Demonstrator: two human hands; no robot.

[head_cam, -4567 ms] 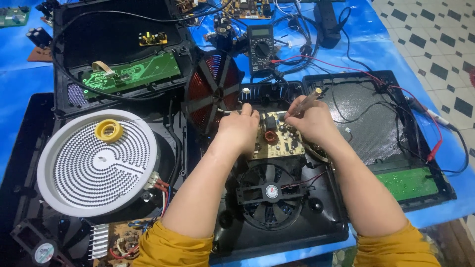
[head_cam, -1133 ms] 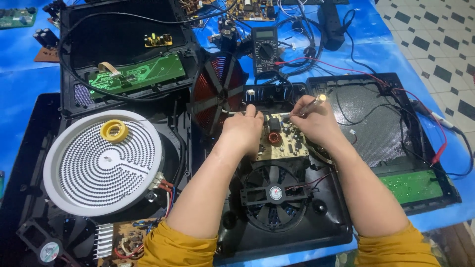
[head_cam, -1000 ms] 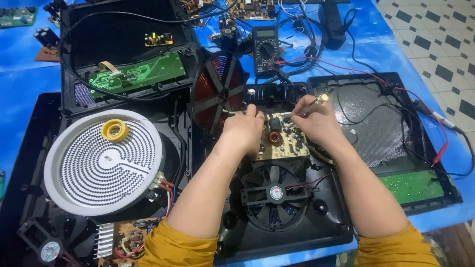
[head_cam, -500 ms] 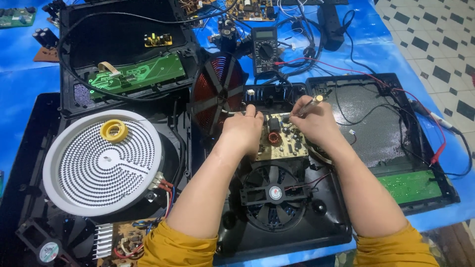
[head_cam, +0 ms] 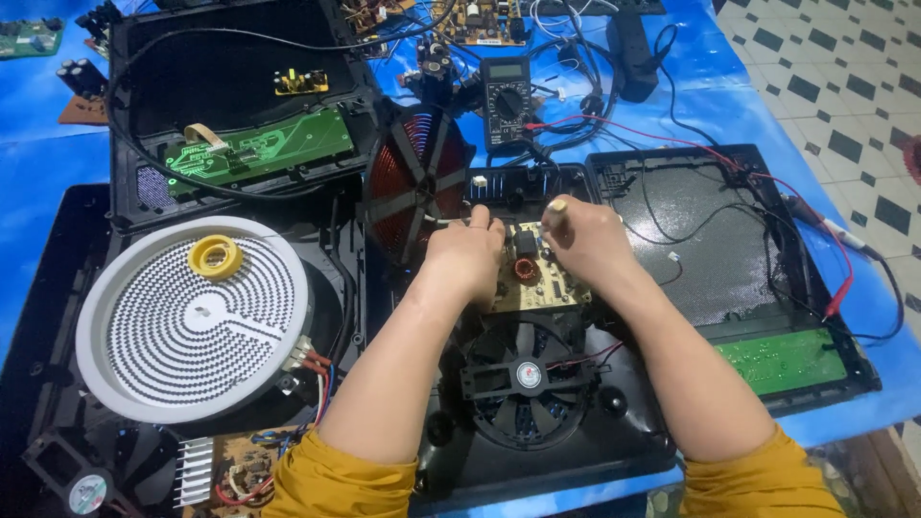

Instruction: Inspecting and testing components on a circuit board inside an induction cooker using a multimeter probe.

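Both hands work on the beige circuit board (head_cam: 533,276) in the open cooker base (head_cam: 537,384), mid-worktop. Left hand (head_cam: 467,254) pinches a thin metal tool; right hand (head_cam: 587,240) grips a pale-tipped tool (head_cam: 555,205). Next move likely needs steady tip placement.

An electronics repair bench in a small workshop.
We see opened cooker housings (head_cam: 729,240), a copper induction coil (head_cam: 414,182), a white spiral heating plate (head_cam: 197,321), green circuit boards (head_cam: 254,153), a cooling fan (head_cam: 526,374) and a multimeter (head_cam: 506,101) spread over a blue-covered table (head_cam: 43,153) beside a tiled floor (head_cam: 835,58).
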